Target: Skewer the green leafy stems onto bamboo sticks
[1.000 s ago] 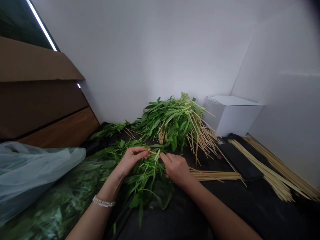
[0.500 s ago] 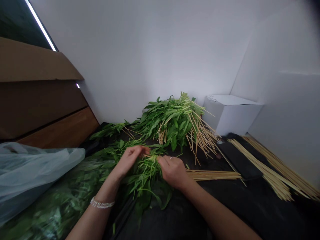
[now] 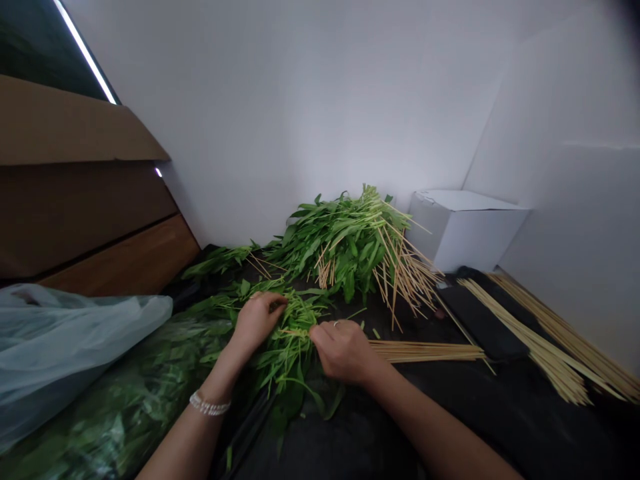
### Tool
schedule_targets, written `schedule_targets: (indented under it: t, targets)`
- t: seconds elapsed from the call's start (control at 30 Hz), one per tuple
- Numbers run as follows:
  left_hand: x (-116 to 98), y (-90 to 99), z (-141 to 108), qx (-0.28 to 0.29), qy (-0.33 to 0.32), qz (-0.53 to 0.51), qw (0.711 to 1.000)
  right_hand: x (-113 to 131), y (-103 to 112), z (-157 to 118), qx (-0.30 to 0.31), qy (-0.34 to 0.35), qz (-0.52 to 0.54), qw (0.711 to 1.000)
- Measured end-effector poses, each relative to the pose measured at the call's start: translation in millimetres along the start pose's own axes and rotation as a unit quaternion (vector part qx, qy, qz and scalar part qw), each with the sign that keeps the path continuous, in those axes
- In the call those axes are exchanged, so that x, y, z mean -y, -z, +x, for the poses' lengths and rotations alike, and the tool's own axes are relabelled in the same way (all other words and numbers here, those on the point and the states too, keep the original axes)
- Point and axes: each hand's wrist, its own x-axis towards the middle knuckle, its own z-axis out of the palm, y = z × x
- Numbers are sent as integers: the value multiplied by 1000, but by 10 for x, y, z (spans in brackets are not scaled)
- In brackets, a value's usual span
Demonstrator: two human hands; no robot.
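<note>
My right hand (image 3: 343, 350), with a ring on one finger, is closed around a thin bamboo stick (image 3: 293, 331); its pale tip points left over loose leafy green stems (image 3: 287, 357). My left hand (image 3: 260, 320), wearing a beaded bracelet (image 3: 209, 405), is at the upper left of these stems with thumb and fingers curled together. What its fingertips pinch, if anything, I cannot make out. Just past my right wrist lies a bundle of bamboo sticks (image 3: 430, 351).
Against the wall is a heap of greens on sticks (image 3: 345, 233), beside a white box (image 3: 470, 230). More sticks (image 3: 530, 340) and a flat black object (image 3: 487, 320) lie at right. A clear plastic bag (image 3: 75, 340), bagged leaves (image 3: 130, 393) and a cardboard box (image 3: 75, 200) occupy the left.
My left hand has drawn back slightly left, away from my right hand. The right hand has shifted slightly down, and the stick tip now shows among the stems.
</note>
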Motion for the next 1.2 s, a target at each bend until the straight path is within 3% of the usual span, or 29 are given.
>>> schedule_targets:
  t: [0.13,0.33,0.57,0.67,0.8,0.87,1.0,1.2]
  targets:
    - [65,24,-11,28,-24,79,996,-5,2,5,3,-2,3,1000]
    - [129,56,5,52,-36,79,995,-11,-15,2,2,-4,4,1000]
    - [-82,141,26,-109,-37,-3,993,-24,-28,-6,1,-25,6,1000]
    - [-197,146,7,-131,2,-108,986,-36,-44,-10,-6,-32,4,999]
    - [-273,112,-3,-75,88,-322,940,-62,-74,-27,-26,-46,-14,998]
    - [-288,95,-4,-47,118,-382,916,-77,-87,-37,-40,-60,-25,997]
    - [-320,80,-17,-23,129,-408,904,-102,-95,-47,-56,-88,-50,993]
    - [-367,55,-32,10,126,-422,898,-116,-96,-45,-32,-117,-54,991]
